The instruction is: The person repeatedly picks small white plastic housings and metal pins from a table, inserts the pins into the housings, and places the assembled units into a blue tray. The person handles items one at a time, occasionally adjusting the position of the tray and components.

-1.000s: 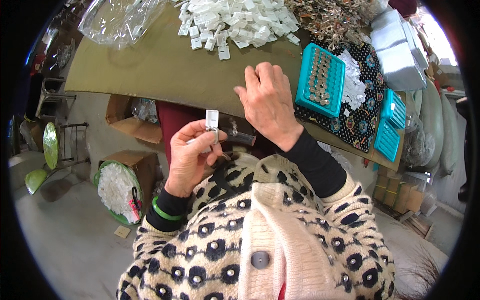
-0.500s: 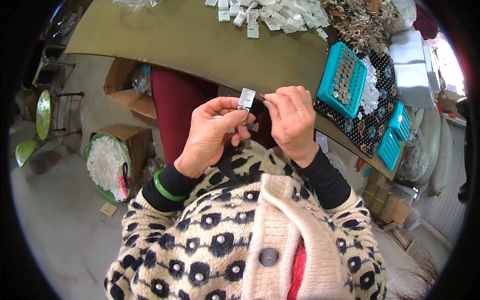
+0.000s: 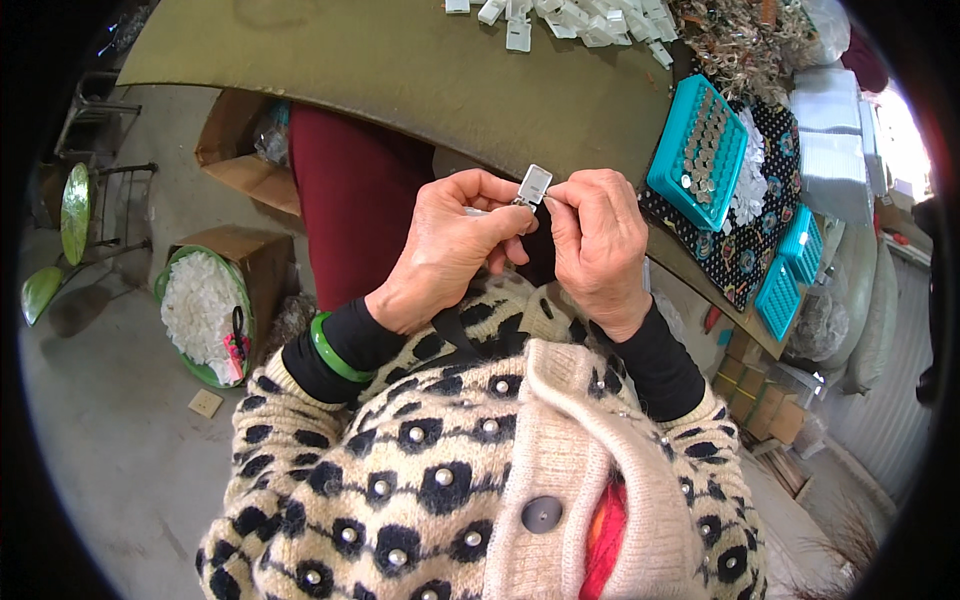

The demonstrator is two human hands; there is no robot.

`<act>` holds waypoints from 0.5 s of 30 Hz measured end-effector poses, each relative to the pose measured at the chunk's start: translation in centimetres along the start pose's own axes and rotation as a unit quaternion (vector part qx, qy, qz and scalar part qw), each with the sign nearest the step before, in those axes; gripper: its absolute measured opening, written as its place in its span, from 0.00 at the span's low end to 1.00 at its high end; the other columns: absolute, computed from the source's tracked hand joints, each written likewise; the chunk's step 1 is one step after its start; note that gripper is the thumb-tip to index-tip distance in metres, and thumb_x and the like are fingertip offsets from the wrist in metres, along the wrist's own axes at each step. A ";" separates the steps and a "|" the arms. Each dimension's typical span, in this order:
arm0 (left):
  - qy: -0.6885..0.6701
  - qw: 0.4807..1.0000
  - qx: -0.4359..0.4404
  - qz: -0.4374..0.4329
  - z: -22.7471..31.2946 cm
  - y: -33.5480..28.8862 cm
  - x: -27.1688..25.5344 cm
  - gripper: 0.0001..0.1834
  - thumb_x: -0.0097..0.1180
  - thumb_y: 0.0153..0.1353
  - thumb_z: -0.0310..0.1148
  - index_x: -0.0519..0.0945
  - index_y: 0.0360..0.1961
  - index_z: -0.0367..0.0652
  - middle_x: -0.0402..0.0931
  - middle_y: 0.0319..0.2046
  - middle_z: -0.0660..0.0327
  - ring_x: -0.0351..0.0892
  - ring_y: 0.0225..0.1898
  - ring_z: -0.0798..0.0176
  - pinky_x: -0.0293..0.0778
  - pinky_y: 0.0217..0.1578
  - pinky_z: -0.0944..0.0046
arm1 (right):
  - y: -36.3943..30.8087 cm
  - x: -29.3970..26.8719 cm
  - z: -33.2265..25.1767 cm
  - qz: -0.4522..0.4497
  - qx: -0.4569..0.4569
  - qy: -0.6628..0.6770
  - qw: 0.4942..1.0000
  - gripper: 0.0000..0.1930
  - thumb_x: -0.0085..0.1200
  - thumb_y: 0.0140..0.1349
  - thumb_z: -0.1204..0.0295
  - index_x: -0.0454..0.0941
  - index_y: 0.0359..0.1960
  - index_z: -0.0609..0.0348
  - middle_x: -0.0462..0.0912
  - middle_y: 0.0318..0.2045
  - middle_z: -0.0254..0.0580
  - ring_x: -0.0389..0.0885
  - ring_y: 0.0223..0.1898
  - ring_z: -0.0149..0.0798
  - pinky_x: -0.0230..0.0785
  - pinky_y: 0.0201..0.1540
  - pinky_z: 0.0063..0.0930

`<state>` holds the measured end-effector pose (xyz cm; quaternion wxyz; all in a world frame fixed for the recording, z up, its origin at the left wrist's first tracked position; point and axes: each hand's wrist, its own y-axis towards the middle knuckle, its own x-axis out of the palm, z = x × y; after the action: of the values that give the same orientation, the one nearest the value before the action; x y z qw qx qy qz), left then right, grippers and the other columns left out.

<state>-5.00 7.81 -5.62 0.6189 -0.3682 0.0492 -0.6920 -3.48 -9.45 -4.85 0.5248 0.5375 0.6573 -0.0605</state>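
Observation:
My left hand (image 3: 450,235) holds a small white plastic case (image 3: 535,184) between thumb and fingers. Its hinged lid stands up, open, above my fingertips. My right hand (image 3: 604,235) is closed in a pinch at the case's right edge, fingertips touching or almost touching it. Whatever sits in that pinch is too small to make out. Both hands are over my lap, just in front of the table's near edge.
Many similar white cases (image 3: 590,20) lie piled on the green-brown table (image 3: 380,70). A teal tray (image 3: 704,150) with rows of small round metal pieces stands at the right, beside white bits (image 3: 748,165) on patterned cloth. A green-rimmed basket (image 3: 162,285) of white pieces sits lower left.
My left hand has moved right with the case. My right hand, apart from the case before, now meets its edge. The whole view has shifted slightly.

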 end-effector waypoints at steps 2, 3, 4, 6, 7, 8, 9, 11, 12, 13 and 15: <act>0.004 1.000 -0.004 0.001 0.0 0.1 0.0 0.08 0.61 0.60 0.23 0.78 0.39 0.32 0.82 0.29 0.57 0.80 0.21 0.71 0.71 0.18 0.75 | 0.0 0.1 0.0 -0.005 -0.008 -0.009 1.000 0.10 0.61 0.51 0.81 0.75 0.34 0.61 0.74 0.32 0.43 0.74 0.33 0.46 0.65 0.36 0.38; 0.005 1.000 -0.008 0.001 0.0 0.1 0.0 0.08 0.61 0.60 0.23 0.78 0.38 0.32 0.82 0.28 0.58 0.79 0.21 0.71 0.71 0.18 0.75 | 0.1 0.2 0.0 -0.005 -0.012 -0.013 1.000 0.10 0.61 0.51 0.81 0.75 0.34 0.60 0.74 0.32 0.43 0.74 0.33 0.46 0.65 0.36 0.38; 0.006 1.000 -0.010 0.000 0.0 0.1 0.0 0.08 0.61 0.60 0.23 0.78 0.38 0.32 0.82 0.28 0.58 0.79 0.21 0.71 0.71 0.18 0.75 | 0.1 0.3 0.0 -0.004 -0.017 -0.018 1.000 0.10 0.61 0.51 0.81 0.75 0.34 0.60 0.74 0.32 0.42 0.74 0.33 0.46 0.65 0.36 0.38; 0.008 1.000 -0.010 -0.001 0.1 0.2 -0.1 0.08 0.61 0.59 0.23 0.78 0.38 0.31 0.81 0.27 0.59 0.79 0.21 0.72 0.70 0.18 0.75 | 0.2 0.4 0.0 -0.007 -0.021 -0.027 0.999 0.10 0.61 0.50 0.81 0.75 0.34 0.60 0.74 0.32 0.42 0.74 0.33 0.45 0.65 0.35 0.38; 0.010 1.000 -0.010 -0.001 0.1 0.2 -0.1 0.08 0.61 0.59 0.23 0.77 0.38 0.31 0.80 0.26 0.59 0.78 0.21 0.72 0.70 0.18 0.75 | 0.3 0.4 0.0 -0.009 -0.020 -0.033 0.999 0.10 0.61 0.50 0.81 0.74 0.34 0.60 0.74 0.32 0.42 0.74 0.33 0.45 0.65 0.35 0.37; 0.009 1.000 -0.012 -0.001 0.2 0.2 -0.1 0.08 0.61 0.59 0.23 0.77 0.38 0.31 0.80 0.26 0.59 0.78 0.21 0.72 0.70 0.18 0.75 | 0.3 0.4 0.0 -0.012 -0.020 -0.039 0.999 0.10 0.61 0.50 0.81 0.74 0.34 0.60 0.74 0.32 0.42 0.74 0.32 0.45 0.65 0.35 0.37; 0.008 1.000 -0.013 -0.001 0.2 0.2 -0.2 0.08 0.61 0.59 0.23 0.77 0.38 0.31 0.80 0.26 0.59 0.78 0.21 0.72 0.70 0.18 0.75 | 0.3 0.4 -0.1 -0.015 -0.017 -0.038 0.999 0.11 0.61 0.50 0.81 0.74 0.34 0.60 0.74 0.32 0.42 0.74 0.32 0.45 0.65 0.35 0.37; 0.007 1.000 -0.016 -0.002 0.3 0.2 -0.3 0.08 0.61 0.59 0.23 0.77 0.38 0.30 0.80 0.26 0.59 0.78 0.21 0.72 0.70 0.19 0.75 | 0.4 0.3 -0.1 -0.020 -0.012 -0.034 0.999 0.11 0.61 0.49 0.81 0.74 0.34 0.60 0.73 0.32 0.42 0.74 0.32 0.45 0.64 0.35 0.37; 0.007 1.000 -0.017 -0.002 0.3 0.2 -0.4 0.08 0.61 0.59 0.23 0.77 0.38 0.30 0.80 0.26 0.59 0.78 0.21 0.72 0.70 0.19 0.75 | 0.4 0.3 -0.2 -0.025 -0.011 -0.038 0.999 0.11 0.61 0.49 0.81 0.74 0.34 0.60 0.73 0.32 0.42 0.74 0.32 0.45 0.64 0.35 0.37; 0.007 1.000 -0.018 -0.002 0.3 0.3 -0.4 0.08 0.61 0.59 0.23 0.77 0.38 0.30 0.80 0.26 0.59 0.78 0.21 0.72 0.70 0.19 0.75 | 0.5 0.2 -0.2 -0.029 -0.011 -0.040 0.999 0.11 0.61 0.49 0.81 0.74 0.34 0.60 0.73 0.32 0.42 0.74 0.32 0.45 0.64 0.35 0.37; 0.005 1.000 -0.022 -0.006 0.3 0.3 -0.6 0.08 0.61 0.59 0.22 0.77 0.38 0.30 0.80 0.26 0.59 0.78 0.21 0.72 0.71 0.19 0.75 | 0.7 0.2 -0.3 -0.039 -0.012 -0.042 0.998 0.11 0.61 0.49 0.81 0.74 0.33 0.61 0.73 0.32 0.42 0.73 0.32 0.45 0.64 0.35 0.37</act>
<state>-4.55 8.37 -5.83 0.6062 -0.3782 0.0651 -0.6966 -3.13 -8.88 -4.52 0.5558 0.5023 0.6554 -0.0959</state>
